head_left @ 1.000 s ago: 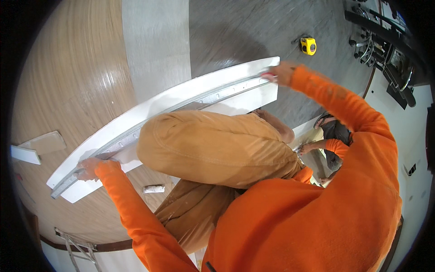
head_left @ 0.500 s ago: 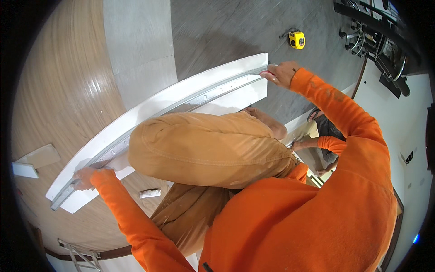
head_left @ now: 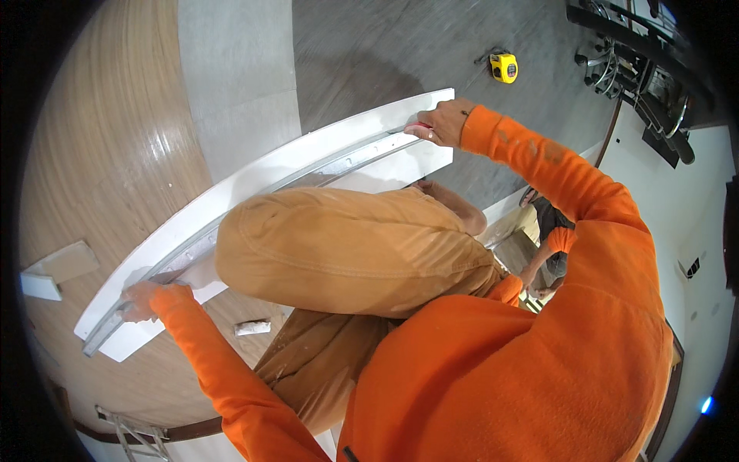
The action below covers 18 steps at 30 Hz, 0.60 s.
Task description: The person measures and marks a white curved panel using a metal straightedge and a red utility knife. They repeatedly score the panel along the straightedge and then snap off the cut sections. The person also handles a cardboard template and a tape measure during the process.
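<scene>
The left hand (head_left: 140,302) holds with bent fingers the metal rail (head_left: 346,163), lying on the white board (head_left: 254,175). The right hand (head_left: 443,123) grips a red object (head_left: 418,125).

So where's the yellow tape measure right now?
In the head view, the tape measure lies on the grey floor at the upper right, beyond the right hand and the right end of the white board.
</scene>
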Tool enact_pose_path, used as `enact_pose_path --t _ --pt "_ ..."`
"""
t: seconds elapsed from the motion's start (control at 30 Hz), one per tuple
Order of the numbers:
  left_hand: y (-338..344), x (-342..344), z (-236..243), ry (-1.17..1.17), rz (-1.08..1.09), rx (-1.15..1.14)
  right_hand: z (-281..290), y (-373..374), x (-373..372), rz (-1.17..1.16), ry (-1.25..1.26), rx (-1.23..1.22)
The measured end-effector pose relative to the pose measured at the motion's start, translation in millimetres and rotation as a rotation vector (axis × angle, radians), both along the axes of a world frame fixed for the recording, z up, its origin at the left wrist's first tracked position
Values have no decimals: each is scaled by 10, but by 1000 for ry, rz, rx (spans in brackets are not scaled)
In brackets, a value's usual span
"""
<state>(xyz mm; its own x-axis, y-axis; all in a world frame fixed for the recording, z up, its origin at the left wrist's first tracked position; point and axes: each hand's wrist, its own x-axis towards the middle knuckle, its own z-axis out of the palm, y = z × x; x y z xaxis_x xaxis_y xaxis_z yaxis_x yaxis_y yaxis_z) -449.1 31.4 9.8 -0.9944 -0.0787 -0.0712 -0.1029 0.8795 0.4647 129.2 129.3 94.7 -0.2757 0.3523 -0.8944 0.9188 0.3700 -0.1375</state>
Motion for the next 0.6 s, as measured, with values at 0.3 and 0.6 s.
enact_pose_path --t 0.3,0.6 --pt "75 53 60 -43 46 17 -114 -47 308 -9 9 23" --pt "130 143 112 -55 45 29 -63 -67 900 55 -110 59"
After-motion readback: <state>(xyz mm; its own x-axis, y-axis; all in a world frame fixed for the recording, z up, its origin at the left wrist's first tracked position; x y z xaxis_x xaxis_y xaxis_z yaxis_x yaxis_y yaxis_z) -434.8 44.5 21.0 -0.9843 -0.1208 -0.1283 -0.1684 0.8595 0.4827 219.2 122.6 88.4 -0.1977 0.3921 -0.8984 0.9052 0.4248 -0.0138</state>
